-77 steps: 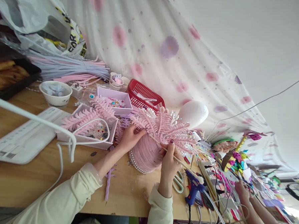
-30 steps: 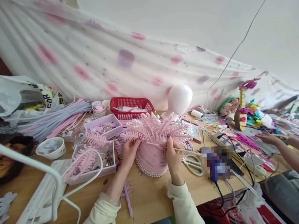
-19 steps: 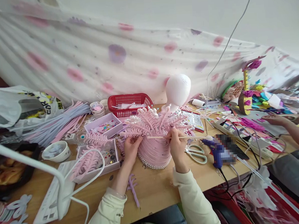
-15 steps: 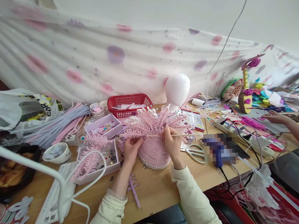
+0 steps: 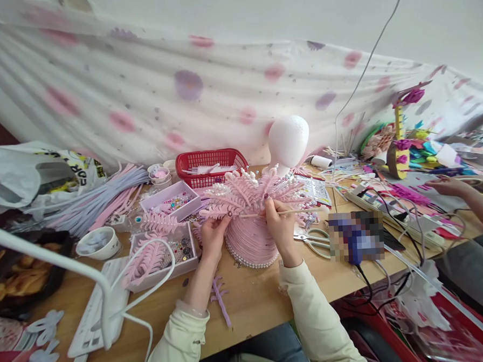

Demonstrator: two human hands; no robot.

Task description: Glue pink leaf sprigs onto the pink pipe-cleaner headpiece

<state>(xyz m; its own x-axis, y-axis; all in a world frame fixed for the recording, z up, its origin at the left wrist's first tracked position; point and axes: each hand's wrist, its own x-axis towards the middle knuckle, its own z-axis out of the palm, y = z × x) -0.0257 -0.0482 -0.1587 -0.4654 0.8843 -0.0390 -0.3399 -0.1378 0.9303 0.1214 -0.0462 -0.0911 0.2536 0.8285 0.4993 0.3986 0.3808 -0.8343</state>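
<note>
**Right hand** (image 5: 282, 230), centre of frame: fingers pressed together, pinching a thin wooden stick (image 5: 297, 211). The stick lies about level, its tip towards the right, across the top of the headpiece.

**Left hand** (image 5: 214, 237), just left of centre: fingertips gathered on the lower left edge of the fronds (image 5: 242, 194), pinching one.

**Headpiece** (image 5: 250, 240), centre, standing on the wooden table (image 5: 252, 304) between both hands. Ribbed pink cone-shaped body with a row of pearl beads round the base. Fuzzy pink feather-shaped fronds fan out from the top, some tipped with pearls.

**Loose frond** (image 5: 221, 298): mauve and fuzzy, flat on the table below the left wrist.

**Scissors** (image 5: 315, 241): pale handles, just right of the right hand.

**Lilac tray** (image 5: 191, 259), left of the headpiece: shallow and rectangular, holding coloured gems and pink fronds.

**Second lilac tray** (image 5: 172, 201), behind the first: holds small gems.

**Red basket** (image 5: 210, 166), upper centre: plastic mesh, holding white pieces.

**White bowl** (image 5: 98, 243), left: round, with pale scraps inside.

**Pipe-cleaner bundle** (image 5: 100, 196), upper left: long lilac and pink stems.

**Foam head** (image 5: 288, 141), behind the headpiece: white and smooth.

**Another person's hand** (image 5: 448, 186), far right, over coloured scraps.
</note>
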